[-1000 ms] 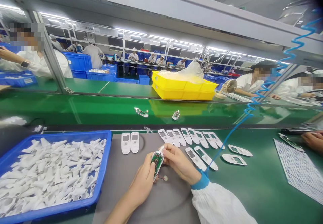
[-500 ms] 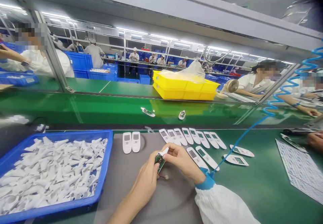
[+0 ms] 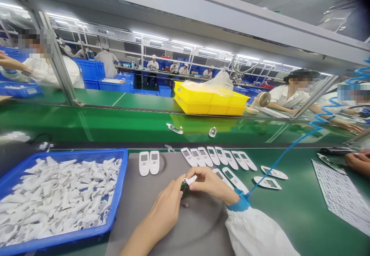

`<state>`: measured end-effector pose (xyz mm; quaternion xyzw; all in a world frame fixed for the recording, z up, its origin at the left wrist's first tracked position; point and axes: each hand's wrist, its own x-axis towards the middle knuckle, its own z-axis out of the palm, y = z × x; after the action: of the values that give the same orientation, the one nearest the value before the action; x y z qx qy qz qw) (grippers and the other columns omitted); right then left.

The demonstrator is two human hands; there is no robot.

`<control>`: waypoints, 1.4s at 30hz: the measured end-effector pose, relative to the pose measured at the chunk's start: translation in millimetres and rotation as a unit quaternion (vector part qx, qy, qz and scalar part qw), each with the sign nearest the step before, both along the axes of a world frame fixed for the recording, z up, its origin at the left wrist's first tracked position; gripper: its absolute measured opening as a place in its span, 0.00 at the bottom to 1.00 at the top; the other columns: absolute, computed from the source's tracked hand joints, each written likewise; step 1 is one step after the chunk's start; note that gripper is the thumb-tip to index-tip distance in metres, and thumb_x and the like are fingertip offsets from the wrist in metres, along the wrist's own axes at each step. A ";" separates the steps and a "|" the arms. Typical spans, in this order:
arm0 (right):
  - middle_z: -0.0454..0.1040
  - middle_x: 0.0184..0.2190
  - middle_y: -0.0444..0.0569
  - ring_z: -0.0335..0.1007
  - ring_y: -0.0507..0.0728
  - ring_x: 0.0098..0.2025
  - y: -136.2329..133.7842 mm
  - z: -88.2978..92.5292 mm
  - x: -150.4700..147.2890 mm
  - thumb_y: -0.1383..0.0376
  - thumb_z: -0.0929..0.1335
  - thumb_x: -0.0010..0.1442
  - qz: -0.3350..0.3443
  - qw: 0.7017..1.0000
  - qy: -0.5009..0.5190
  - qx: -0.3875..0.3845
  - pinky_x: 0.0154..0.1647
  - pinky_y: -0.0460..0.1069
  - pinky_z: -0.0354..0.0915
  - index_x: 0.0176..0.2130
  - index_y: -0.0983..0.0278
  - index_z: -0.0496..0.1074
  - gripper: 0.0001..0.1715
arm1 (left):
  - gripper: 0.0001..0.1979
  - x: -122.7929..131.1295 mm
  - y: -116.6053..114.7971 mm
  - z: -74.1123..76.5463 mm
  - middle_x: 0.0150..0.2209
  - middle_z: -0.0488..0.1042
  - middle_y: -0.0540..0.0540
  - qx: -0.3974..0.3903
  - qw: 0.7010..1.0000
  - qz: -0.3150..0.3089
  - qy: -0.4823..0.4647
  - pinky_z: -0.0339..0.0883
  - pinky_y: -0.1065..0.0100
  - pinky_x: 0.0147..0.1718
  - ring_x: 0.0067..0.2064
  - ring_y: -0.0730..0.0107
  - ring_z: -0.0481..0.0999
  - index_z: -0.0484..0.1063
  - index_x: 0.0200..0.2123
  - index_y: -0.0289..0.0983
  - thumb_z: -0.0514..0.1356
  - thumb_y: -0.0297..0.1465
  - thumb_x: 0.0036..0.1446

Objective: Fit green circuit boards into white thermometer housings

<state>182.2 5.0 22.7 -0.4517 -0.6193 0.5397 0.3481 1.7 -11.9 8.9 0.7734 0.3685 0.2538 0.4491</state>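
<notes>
Above the grey mat (image 3: 138, 213), my left hand (image 3: 169, 200) is closed round a small green circuit board (image 3: 184, 186), with a thin red lead and a pale connector hanging below it. My right hand (image 3: 206, 184) pinches a white plastic nozzle piece (image 3: 191, 179) at the board's upper end. Whether the nozzle is fixed to the board cannot be made out, since fingers cover the joint. White device covers (image 3: 213, 156) with window cut-outs lie in rows behind my hands. Two more covers (image 3: 149, 163) sit side by side to the left.
A blue tray (image 3: 117, 213) heaped with white nozzle pieces stands at left. Beyond runs a green conveyor (image 3: 138, 127) carrying two part-built units. A coiled blue cord (image 3: 285, 152) crosses near my right wrist. At right are a printed sheet (image 3: 341, 194) and a co-worker's hand (image 3: 358, 161).
The board has turned in my hands, showing less of its face, and the nozzle now points more to the right. The units on the conveyor have shifted slightly right.
</notes>
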 end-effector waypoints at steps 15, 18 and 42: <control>0.66 0.20 0.42 0.62 0.51 0.24 -1.7 -4.4 -17.9 0.58 0.67 0.47 -0.118 0.993 0.008 -0.003 0.26 0.45 0.58 0.23 0.65 0.64 0.13 | 0.20 4.7 6.4 -1.0 0.44 0.67 0.45 0.048 0.989 0.131 0.046 0.60 0.62 0.42 0.45 0.63 0.66 0.56 0.51 0.41 0.47 0.31 0.53; 0.64 0.17 0.41 0.60 0.50 0.22 -2.0 -6.5 -22.8 0.57 0.67 0.48 -0.163 0.986 0.021 -0.020 0.25 0.45 0.57 0.21 0.66 0.63 0.15 | 0.19 4.0 4.9 1.3 0.44 0.67 0.46 0.077 0.983 0.149 0.074 0.60 0.62 0.40 0.43 0.62 0.66 0.59 0.46 0.41 0.54 0.29 0.48; 0.73 0.29 0.51 0.69 0.62 0.31 -7.6 -9.1 -14.2 0.52 0.63 0.44 -0.322 0.924 -0.184 0.095 0.35 0.53 0.61 0.30 0.59 0.70 0.17 | 0.12 7.3 2.0 -11.0 0.33 0.76 0.40 -0.035 0.950 0.279 -0.140 0.65 0.65 0.35 0.34 0.61 0.73 0.73 0.35 0.33 0.59 0.30 0.44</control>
<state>168.1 -2.6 13.6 -0.6828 -0.5418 0.2452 0.4244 9.0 -9.9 -2.1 0.5803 0.5117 0.4611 0.4345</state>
